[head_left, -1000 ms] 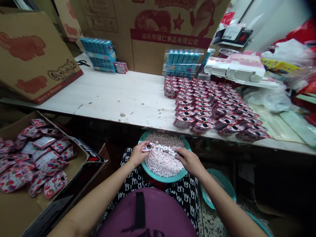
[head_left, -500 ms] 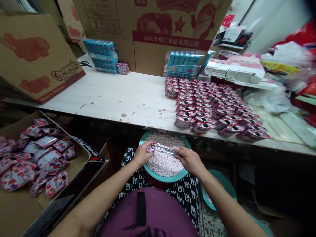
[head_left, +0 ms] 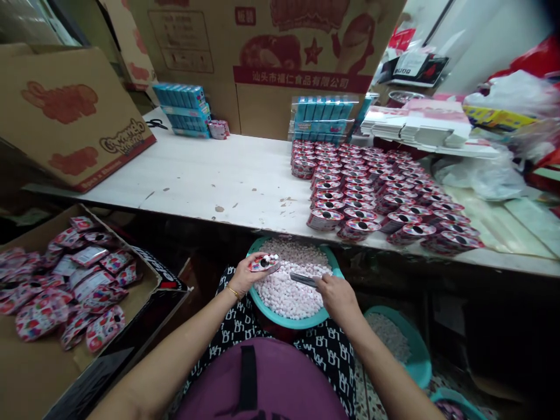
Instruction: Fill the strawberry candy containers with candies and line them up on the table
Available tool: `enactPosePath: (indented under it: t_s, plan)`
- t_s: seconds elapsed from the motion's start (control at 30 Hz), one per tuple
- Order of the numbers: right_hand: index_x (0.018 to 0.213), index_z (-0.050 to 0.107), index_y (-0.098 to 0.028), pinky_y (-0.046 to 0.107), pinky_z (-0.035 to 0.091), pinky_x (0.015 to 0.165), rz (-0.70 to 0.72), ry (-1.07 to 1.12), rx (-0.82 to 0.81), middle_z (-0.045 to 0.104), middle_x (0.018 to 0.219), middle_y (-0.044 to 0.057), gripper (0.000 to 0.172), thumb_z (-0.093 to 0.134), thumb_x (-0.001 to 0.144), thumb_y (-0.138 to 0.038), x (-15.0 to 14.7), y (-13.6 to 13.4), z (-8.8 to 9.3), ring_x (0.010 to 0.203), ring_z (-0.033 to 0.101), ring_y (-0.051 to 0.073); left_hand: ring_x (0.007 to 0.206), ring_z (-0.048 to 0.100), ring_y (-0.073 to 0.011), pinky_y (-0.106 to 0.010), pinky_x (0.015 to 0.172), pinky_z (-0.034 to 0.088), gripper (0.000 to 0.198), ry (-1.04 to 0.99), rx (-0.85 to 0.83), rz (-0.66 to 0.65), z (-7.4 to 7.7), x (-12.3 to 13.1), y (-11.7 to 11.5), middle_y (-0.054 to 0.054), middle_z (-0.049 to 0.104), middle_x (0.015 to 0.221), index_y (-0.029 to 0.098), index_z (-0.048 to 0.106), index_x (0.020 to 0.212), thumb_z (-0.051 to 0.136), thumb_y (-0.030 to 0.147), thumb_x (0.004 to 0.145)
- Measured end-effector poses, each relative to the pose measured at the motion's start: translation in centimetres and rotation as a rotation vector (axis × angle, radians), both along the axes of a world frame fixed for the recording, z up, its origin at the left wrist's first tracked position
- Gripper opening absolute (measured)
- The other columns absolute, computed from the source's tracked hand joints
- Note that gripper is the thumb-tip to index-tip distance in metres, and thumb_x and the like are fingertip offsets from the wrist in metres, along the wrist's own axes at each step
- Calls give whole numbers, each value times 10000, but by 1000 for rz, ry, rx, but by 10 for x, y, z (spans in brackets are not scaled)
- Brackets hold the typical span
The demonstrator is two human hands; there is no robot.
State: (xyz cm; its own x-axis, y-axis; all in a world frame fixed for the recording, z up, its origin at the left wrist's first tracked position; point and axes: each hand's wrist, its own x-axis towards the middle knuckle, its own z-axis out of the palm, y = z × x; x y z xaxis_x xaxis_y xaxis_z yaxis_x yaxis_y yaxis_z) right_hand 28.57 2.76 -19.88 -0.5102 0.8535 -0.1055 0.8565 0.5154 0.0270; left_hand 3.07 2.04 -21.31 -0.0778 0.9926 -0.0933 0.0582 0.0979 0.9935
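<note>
My left hand is closed around a small printed carton with a round hole in its top. A few white candies rest on that top beside the hole. In my right hand is a metal scoop, held low over the candies and apart from the carton. Under both hands a turquoise basin sits at my lap, full of small white and pale pink candies. The carton's far side is partly covered by my fingers.
Rows of similar cartons stand on the right of the white table. At the left is an open box of flattened cartons. Another turquoise basin stands low at the right. Blue packs sit at the back.
The scoop has drawn back to the right, away from the carton. My left hand has moved slightly left with the carton, and its hole now shows.
</note>
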Motion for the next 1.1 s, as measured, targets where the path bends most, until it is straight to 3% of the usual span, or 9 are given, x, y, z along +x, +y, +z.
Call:
enactPosePath:
  t_s: [0.23,0.47,0.6,0.77,0.83,0.9,0.97,1.0,1.1]
  plan:
    - [1100,539,-207,308,262,657,66,-29,69,587,880,55,285,428,839,-179,4,6,-16,805,499,176,922,588,-190,-328,882,428,509,-240,74,11,19,25,21,-83,630,997,140,551,1007,746,227,545]
    - [1099,542,-228,293,304,676,-20,69,-24,598,894,40,282,463,829,-226,10,11,-21,813,518,170,884,599,-180,-306,856,442,515,-142,103,-35,55,26,61,-70,644,943,131,561,1009,743,214,534]
    - [1064,565,-261,289,351,690,-77,149,-60,606,877,22,275,474,811,-206,8,3,-36,795,542,168,891,596,-181,-318,858,444,554,-78,143,-43,73,25,124,-85,628,992,130,546,1032,742,189,518]
    - [1057,564,-313,291,380,719,-135,270,-3,621,899,12,314,494,781,-181,1,-13,-62,813,555,178,908,587,-224,-382,841,454,651,145,78,-107,73,31,228,-98,617,1017,130,474,1127,716,128,523]
    - [1068,560,-319,283,382,701,-111,268,-26,625,894,8,328,507,774,-185,-2,-15,-66,790,564,175,1073,501,-273,-415,936,379,785,255,143,-47,73,35,259,-142,542,1158,123,397,1215,721,88,501]
    - [1087,551,-314,275,386,698,-100,265,-42,625,904,7,331,504,782,-194,-5,-13,-64,788,569,169,1262,275,-301,-416,1042,227,881,344,224,54,76,35,276,-186,351,1337,109,305,1288,711,57,508]
    - [1094,548,-297,279,392,733,-128,258,-25,621,930,16,324,484,795,-192,-6,-7,-57,824,568,172,1323,74,-287,-390,1080,117,905,384,322,145,83,22,273,-192,171,1417,97,237,1323,702,89,547]
    - [1089,554,-283,282,397,745,-137,241,-25,621,934,22,319,475,796,-182,-3,-4,-52,835,569,174,1327,58,-277,-379,1083,111,895,390,389,174,87,9,263,-182,138,1428,106,218,1332,695,124,575]
    - [1058,580,-257,295,422,710,-104,137,-67,634,895,41,317,449,790,-151,15,2,-41,811,585,190,1266,283,-248,-376,1034,258,765,444,611,325,92,-66,201,-135,253,1394,178,231,1326,629,242,677]
